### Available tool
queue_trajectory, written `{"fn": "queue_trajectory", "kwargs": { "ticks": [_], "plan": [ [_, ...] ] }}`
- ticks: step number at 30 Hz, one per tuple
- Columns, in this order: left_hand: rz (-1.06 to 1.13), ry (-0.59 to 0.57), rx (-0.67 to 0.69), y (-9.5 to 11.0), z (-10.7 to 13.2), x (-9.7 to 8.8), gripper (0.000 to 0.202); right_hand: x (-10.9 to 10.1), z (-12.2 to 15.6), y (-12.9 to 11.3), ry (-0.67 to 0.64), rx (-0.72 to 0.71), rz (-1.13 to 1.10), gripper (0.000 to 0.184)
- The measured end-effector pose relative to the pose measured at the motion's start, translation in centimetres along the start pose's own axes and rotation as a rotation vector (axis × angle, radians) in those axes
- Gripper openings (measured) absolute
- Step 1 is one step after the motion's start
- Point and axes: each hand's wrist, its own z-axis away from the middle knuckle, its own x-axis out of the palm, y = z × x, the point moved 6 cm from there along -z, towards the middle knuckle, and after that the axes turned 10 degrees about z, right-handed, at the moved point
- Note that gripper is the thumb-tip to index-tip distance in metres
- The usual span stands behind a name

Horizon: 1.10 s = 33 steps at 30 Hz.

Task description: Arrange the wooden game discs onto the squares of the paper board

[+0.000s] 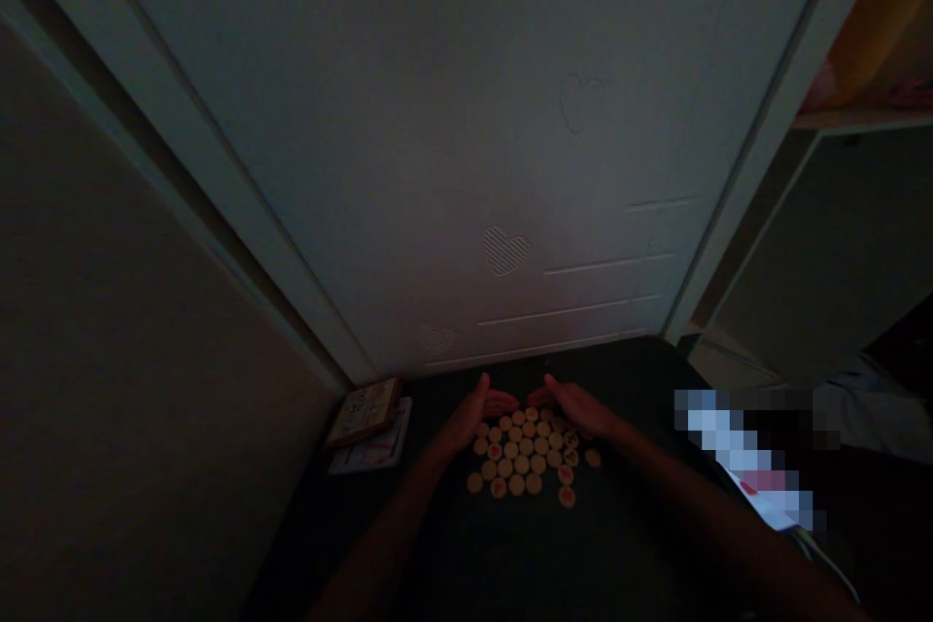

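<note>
The left hand (466,418) and right hand (575,408) were open, fingers extended, just beside the upper edge of a cluster of round wooden xiangqi pieces (521,452) lying flat on the dark worktop (496,559). The pieces were judged light, stiff and smooth; hold each by its rim.

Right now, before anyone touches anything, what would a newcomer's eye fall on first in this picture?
The cluster of round game pieces stands out first, lying on the dark table near its far edge. The open left hand and right hand curve in at either side of it. Above, a pale door with heart patterns fills the view, and booklets lie left of the pieces.
</note>
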Motion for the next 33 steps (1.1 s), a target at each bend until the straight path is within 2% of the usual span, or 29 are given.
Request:
{"fn": "queue_trajectory", "kwargs": {
  "ticks": [4, 8, 9, 10, 12, 14, 16, 20, 27, 33],
  "plan": [
    [-0.079, 0.02, 0.033, 0.9, 1.2, -0.1, 0.095, -0.5, 0.9, -0.5, 0.043, -0.017, 0.046, 0.09],
    [-0.229, 0.076, 0.103, 1.6, 4.8, -0.3, 0.074, -1.7, 4.3, -0.5, 0.112, -0.066, 0.148, 0.074],
    [-0.294, 0.073, 0.127, 1.6, 6.0, -0.1, 0.073, -1.8, 5.5, -0.3, 0.123, -0.092, 0.19, 0.079],
    [-0.478, 0.068, 0.193, 1.7, 7.2, 0.3, 0.079, -1.6, 6.9, -0.3, 0.127, -0.154, 0.317, 0.088],
    [-0.782, 0.031, 0.283, 1.3, 9.1, 1.5, 0.098, -0.9, 9.6, 0.2, 0.16, -0.227, 0.505, 0.107],
    [-0.951, -0.017, 0.341, 0.8, 10.1, 2.7, 0.116, 0.4, 11.5, 1.0, 0.133, -0.274, 0.602, 0.119],
    [-1.037, -0.029, 0.377, 0.5, 10.1, 3.5, 0.123, 1.5, 12.3, 1.6, 0.136, -0.29, 0.643, 0.125],
    [-1.091, 0.009, 0.416, 0.4, 8.7, 3.9, 0.123, 2.1, 10.9, 1.9, 0.21, -0.26, 0.665, 0.13],
    [-1.069, 0.133, 0.401, -0.8, 8.0, 2.8, 0.109, 2.3, 7.5, 1.8, 0.237, -0.259, 0.641, 0.122],
    [-1.041, 0.085, 0.384, -0.9, 7.6, 2.7, 0.107, 3.1, 6.1, 1.0, 0.217, -0.318, 0.661, 0.118]
  ]
}}
